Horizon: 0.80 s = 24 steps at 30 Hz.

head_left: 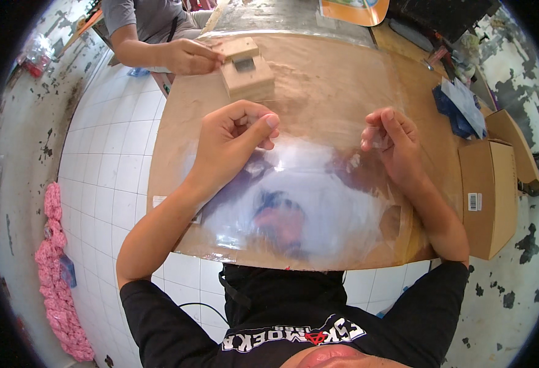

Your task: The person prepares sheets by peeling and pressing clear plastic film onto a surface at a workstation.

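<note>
Clear plastic sheet (pixel 318 202) lies flat over the brown surface (pixel 177 110). Your left hand (pixel 229 144) and right hand (pixel 395 144) each pinch its far edge, fingers pressed together. A co-worker's hand (pixel 190 56) touches a wooden block (pixel 246 69) beyond.

Floor here is white square tile (pixel 107 159) with dark grout, pretty grubby toward the left edge. The brown table (pixel 177 110) sits in the middle of it. Left of the table a pink knitted cloth (pixel 58 276) lies on the tile. Right of the table are cardboard boxes (pixel 490 196), on a white floor patch (pixel 515 270) with paint flaking off in dark spots. Bright, even light.
</note>
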### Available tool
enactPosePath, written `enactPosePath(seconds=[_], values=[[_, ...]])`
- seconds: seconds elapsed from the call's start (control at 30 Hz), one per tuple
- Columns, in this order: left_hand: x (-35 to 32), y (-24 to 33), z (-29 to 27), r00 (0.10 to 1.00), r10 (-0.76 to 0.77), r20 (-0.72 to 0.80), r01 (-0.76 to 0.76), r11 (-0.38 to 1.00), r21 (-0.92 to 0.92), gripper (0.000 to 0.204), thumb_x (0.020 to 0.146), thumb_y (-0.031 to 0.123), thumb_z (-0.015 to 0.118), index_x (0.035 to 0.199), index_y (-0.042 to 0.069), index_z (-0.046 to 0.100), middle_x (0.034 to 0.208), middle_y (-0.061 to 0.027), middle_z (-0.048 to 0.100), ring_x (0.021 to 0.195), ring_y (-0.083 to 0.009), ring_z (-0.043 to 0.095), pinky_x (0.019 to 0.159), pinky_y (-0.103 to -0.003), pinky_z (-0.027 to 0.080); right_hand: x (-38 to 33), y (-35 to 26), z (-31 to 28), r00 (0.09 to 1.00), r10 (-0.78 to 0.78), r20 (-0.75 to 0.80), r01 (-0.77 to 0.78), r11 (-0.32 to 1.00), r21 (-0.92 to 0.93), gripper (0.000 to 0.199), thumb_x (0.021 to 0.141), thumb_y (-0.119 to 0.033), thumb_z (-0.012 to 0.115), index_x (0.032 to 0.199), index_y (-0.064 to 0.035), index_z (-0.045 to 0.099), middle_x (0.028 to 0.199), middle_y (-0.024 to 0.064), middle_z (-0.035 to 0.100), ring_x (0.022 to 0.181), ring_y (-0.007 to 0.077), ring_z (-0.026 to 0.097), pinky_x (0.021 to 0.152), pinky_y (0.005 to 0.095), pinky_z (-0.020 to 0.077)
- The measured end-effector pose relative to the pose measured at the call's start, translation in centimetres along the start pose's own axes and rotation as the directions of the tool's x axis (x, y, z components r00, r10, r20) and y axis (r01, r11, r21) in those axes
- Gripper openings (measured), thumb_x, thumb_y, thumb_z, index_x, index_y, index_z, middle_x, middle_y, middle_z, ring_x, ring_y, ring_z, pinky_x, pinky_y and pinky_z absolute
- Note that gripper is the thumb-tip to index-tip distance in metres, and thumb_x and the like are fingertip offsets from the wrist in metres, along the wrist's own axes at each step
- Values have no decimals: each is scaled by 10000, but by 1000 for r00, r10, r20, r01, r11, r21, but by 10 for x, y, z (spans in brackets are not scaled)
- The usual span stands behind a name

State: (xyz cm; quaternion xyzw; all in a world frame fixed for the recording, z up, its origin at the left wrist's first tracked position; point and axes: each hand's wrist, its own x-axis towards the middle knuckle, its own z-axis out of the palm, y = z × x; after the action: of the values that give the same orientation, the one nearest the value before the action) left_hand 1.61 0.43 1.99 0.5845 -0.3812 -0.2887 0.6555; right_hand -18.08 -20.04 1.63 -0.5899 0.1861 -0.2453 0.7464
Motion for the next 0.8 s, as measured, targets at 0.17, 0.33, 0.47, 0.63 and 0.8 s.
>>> enactPosePath(seconds=[0.17, 0.33, 0.47, 0.63, 0.8], values=[[-2, 9, -1, 999, -50, 15, 50, 998, -34, 152, 918, 129, 626, 932, -22, 630, 728, -55, 647, 648, -84, 610, 583, -210, 504, 10, -8, 0, 996, -59, 63, 66, 990, -127, 276, 988, -287, 506, 976, -33, 612, 762, 46, 627, 638, 117, 589, 616, 245, 487], [-9, 25, -9, 987, -144, -70, 147, 988, 49, 254, 938, 220, 602, 890, -28, 635, 688, -82, 645, 560, -98, 604, 535, -210, 500, 29, -21, 13, 996, 64, 66, -49, 975, -215, 289, 980, -305, 514, 919, -41, 615, 757, 26, 620, 618, 108, 582, 589, 246, 491], [-8, 19, -33, 957, -184, -223, 216, 968, 130, 330, 953, 295, 571, 822, 0, 639, 629, -82, 629, 459, -128, 579, 435, -230, 471, 62, -21, 41, 984, 158, 80, -116, 918, -380, 302, 950, -324, 546, 868, -42, 616, 736, 21, 603, 599, 102, 566, 539, 244, 471], [10, 5, -69, 907, -342, -247, 379, 917, 123, 303, 905, 263, 612, 751, 2, 614, 613, -88, 618, 448, -125, 573, 406, -236, 457, 111, -3, 62, 969, 228, 91, -143, 824, -549, 307, 890, -300, 589, 752, -27, 617, 707, 53, 589, 566, 134, 550, 502, 273, 475], [23, 7, -73, 852, -444, -278, 475, 878, 53, 272, 894, 257, 609, 785, 8, 624, 681, -86, 633, 522, -141, 612, 471, -239, 506, 133, 9, 65, 950, 288, 124, -192, 847, -496, 295, 879, -293, 608, 770, -19, 593, 686, 46, 553, 560, 124, 530, 499, 262, 456]])
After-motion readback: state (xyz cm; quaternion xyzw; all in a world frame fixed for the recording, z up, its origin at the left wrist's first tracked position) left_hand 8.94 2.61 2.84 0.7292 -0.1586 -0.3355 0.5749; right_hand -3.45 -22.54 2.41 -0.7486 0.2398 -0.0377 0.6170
